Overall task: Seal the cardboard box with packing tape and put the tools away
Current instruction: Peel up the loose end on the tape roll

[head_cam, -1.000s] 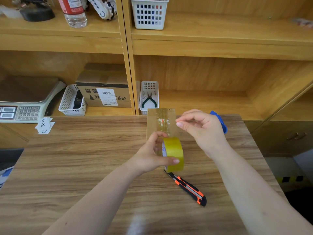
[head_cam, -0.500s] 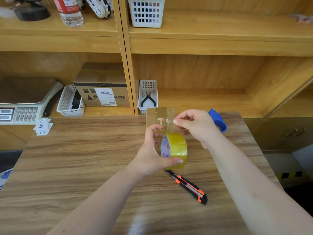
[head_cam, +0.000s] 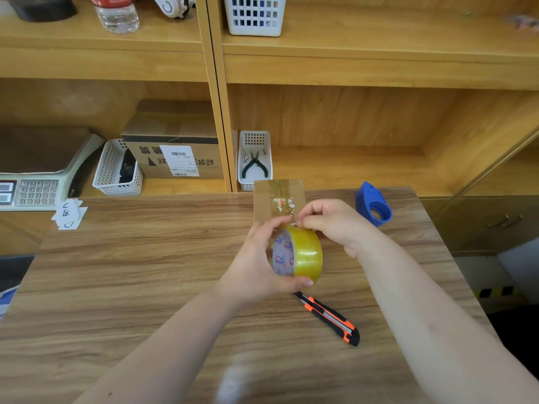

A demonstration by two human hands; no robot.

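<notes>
The right hand [head_cam: 332, 223] pinches its fingertips together at the top edge of the yellow tape roll [head_cam: 300, 252]. The loose tape end there is too small to make out. The left hand [head_cam: 256, 266] wraps around the roll and holds it up on its edge over the wooden table [head_cam: 131, 272]. Just behind the hands stands one small cardboard box [head_cam: 277, 196]; its lower part is hidden by the fingers. One orange and black knife [head_cam: 329, 317] lies near the left thumb. One blue tape holder [head_cam: 373, 204] sits to the right. One pair of green pliers [head_cam: 254, 164] rests in a white basket [head_cam: 242, 158] on the shelf.
</notes>
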